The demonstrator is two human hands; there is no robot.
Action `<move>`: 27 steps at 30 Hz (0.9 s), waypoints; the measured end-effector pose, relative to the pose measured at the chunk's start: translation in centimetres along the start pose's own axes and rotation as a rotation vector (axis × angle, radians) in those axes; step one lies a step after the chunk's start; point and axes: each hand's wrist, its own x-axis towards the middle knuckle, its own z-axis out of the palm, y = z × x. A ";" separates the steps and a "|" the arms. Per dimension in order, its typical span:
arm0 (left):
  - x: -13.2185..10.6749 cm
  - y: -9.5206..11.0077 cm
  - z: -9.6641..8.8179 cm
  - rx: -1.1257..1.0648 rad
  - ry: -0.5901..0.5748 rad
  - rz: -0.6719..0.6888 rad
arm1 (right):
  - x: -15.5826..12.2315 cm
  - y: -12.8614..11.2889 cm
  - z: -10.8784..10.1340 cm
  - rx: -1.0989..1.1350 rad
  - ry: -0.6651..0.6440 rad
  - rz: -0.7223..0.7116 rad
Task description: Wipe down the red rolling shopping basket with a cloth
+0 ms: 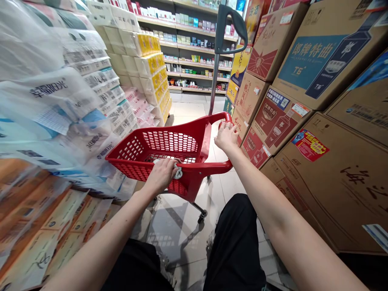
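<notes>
A red plastic shopping cart point(169, 137) with perforated sides stands before me on thin metal legs, its basket turned to the left. My left hand point(163, 173) is closed around a crumpled white cloth point(178, 171) and presses it against the near rim. Farther right, my right hand point(227, 135) wraps over the far corner of the cart's red handle loop. From behind that loop a metal pole rises to a dark grey looped grip point(230, 30), which neither hand touches. Through the basket's holes I see the pale floor.
Stacked packs of tissue paper point(100, 76) line the left side, with orange-and-cream packs point(57, 230) lower down. Cardboard cartons point(321, 56) are piled high on the right. Shelves of small boxed goods point(194, 60) stand at the far end of the tiled aisle point(190, 107).
</notes>
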 end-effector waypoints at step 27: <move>-1.2 -2.7 -0.9 -0.159 -0.042 -0.058 | -1.0 0.1 -0.6 0.000 0.006 -0.050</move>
